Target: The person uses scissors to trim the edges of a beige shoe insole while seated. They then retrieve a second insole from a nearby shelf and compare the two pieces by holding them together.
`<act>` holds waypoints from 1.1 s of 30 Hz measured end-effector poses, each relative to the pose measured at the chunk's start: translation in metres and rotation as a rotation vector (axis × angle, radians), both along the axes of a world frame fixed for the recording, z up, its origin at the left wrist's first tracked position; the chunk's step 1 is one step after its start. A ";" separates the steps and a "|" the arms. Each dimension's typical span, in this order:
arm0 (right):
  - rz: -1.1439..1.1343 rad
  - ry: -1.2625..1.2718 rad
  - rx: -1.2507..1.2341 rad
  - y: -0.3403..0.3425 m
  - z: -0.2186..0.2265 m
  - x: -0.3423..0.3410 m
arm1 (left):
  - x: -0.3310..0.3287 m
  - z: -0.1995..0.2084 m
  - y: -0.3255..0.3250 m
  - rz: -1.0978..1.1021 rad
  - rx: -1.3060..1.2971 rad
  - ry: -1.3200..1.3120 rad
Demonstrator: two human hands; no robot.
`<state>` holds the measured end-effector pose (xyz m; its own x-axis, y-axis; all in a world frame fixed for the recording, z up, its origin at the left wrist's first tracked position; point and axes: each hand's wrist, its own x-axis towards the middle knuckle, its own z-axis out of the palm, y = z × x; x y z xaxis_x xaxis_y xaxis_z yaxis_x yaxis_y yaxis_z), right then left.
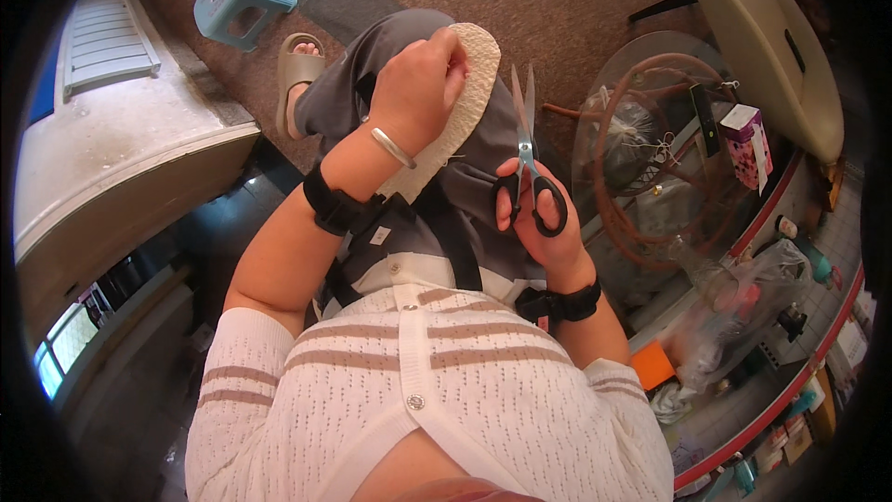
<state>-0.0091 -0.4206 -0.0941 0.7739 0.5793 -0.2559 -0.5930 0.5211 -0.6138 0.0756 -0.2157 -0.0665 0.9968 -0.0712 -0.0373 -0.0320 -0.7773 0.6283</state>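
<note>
A cream, rough-textured shoe insole (480, 53) lies lengthwise over my lap on dark grey trousers. My left hand (409, 88) is closed above its left side, fingers curled down in a pinch. What the fingertips hold is hidden; a short thread end sticks out at the insole's right edge, below the hand. My right hand (550, 244) holds scissors (526, 147) by their black handles, to the right of the insole. The blades point away from me, slightly parted, and touch nothing I can make out.
A light blue plastic stool (243, 5) stands on the brown floor at far left. Left of me is a pale counter (121, 144). On the right, a round glass-topped table (641, 65) bears a tissue box (746, 144); a beige chair (771, 56) stands behind it.
</note>
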 end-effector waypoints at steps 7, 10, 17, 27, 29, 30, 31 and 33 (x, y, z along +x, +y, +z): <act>-0.009 0.016 0.016 0.000 -0.001 -0.003 | -0.001 -0.005 0.003 -0.137 -0.006 -0.144; -0.007 0.015 0.016 -0.001 -0.002 -0.005 | -0.001 0.000 0.001 -0.192 0.059 -0.144; 0.039 0.060 0.146 0.003 -0.009 -0.008 | 0.003 -0.005 0.016 -0.068 -0.226 0.015; 0.090 0.148 0.103 0.018 -0.010 -0.001 | 0.002 -0.011 0.023 -0.044 -0.473 0.095; 0.096 0.161 0.061 0.020 -0.007 0.001 | 0.002 -0.013 0.024 -0.038 -0.501 0.104; 0.090 0.162 0.062 0.022 -0.007 0.002 | 0.002 -0.014 0.024 -0.043 -0.502 0.095; 0.085 0.164 0.063 0.023 -0.007 0.003 | 0.001 -0.016 0.024 -0.047 -0.502 0.085; 0.095 0.161 0.092 0.024 -0.011 0.007 | -0.001 -0.018 0.024 -0.062 -0.502 0.056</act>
<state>-0.0021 -0.3961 -0.1048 0.6679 0.6746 -0.3144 -0.7289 0.5076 -0.4595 0.0750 -0.1912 -0.0845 0.9875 -0.1534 -0.0361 -0.0246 -0.3765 0.9261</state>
